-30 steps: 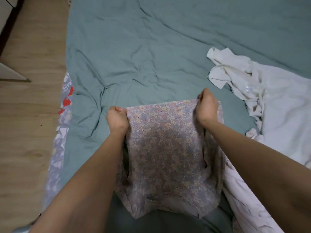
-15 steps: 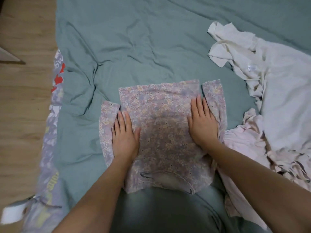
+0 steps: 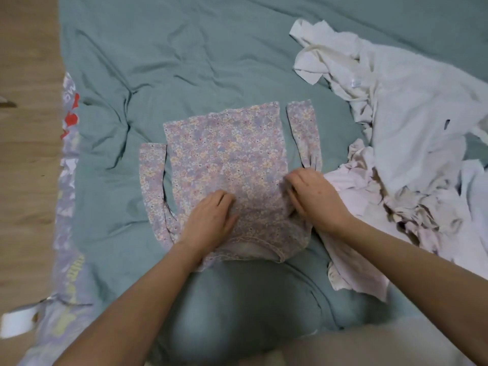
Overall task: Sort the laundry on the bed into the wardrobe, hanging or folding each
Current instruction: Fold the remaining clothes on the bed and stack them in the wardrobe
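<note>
Flat on green bedsheet [image 3: 184, 62]: floral top [image 3: 224, 159]. Left hand [image 3: 211, 220] pressing it, fingers straight. Right hand [image 3: 314, 199] pinching its right edge.

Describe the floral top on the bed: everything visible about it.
The floral top is thin, soft-looking fabric with a small pink, lilac and yellow flower print. It lies flat on the green bedsheet, neckline nearest the person, long sleeves alongside the body. The left hand rests flat on it; the right hand pinches its right edge, next to the pale laundry pile.
</note>
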A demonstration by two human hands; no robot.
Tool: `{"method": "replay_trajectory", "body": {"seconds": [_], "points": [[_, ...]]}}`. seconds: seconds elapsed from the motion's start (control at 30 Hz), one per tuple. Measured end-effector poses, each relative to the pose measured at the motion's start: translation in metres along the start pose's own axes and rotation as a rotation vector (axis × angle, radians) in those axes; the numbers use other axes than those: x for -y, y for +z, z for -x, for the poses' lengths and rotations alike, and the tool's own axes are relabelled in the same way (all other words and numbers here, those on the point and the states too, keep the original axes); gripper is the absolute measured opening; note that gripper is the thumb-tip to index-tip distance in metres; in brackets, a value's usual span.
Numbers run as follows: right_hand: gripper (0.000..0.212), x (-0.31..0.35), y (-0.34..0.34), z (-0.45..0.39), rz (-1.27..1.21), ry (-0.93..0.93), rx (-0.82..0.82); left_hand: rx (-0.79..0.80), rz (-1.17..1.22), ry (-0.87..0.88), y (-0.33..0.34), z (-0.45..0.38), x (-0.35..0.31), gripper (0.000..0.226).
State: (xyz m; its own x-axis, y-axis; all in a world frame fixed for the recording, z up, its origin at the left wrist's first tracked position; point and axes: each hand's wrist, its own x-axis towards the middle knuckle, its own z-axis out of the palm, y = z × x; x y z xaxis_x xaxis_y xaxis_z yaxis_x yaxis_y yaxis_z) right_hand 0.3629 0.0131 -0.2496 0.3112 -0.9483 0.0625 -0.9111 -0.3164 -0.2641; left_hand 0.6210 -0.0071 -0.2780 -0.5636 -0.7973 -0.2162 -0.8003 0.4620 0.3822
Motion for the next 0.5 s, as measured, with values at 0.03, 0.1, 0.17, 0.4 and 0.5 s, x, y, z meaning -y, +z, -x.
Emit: {"method": "replay_trajectory", "body": {"seconds": [0.03, 0.1, 0.17, 0.4, 0.5], "points": [[0.016, 0.005, -0.002, 0.011, -0.033, -0.105, 0.065, -0.003, 0.012, 0.031, 0.001, 0.008, 0.000, 0.030], [0.010, 0.020, 0.001, 0.037, -0.074, -0.290, 0.177, 0.016, 0.018, 0.122, 0.002, 0.030, 0.006, 0.023], [0.016, 0.036, 0.010, 0.058, -0.061, -0.409, 0.273, 0.087, -0.044, 0.214, 0.006, 0.056, 0.021, 0.027], [0.031, 0.073, 0.033, 0.070, 0.180, -0.307, 0.397, 0.152, -0.188, 0.071, 0.004, 0.105, 0.027, 0.038], [0.033, 0.079, 0.024, 0.069, 0.168, -0.210, 0.386, 0.227, -0.073, -0.071, 0.003, 0.101, 0.008, 0.023]]}}
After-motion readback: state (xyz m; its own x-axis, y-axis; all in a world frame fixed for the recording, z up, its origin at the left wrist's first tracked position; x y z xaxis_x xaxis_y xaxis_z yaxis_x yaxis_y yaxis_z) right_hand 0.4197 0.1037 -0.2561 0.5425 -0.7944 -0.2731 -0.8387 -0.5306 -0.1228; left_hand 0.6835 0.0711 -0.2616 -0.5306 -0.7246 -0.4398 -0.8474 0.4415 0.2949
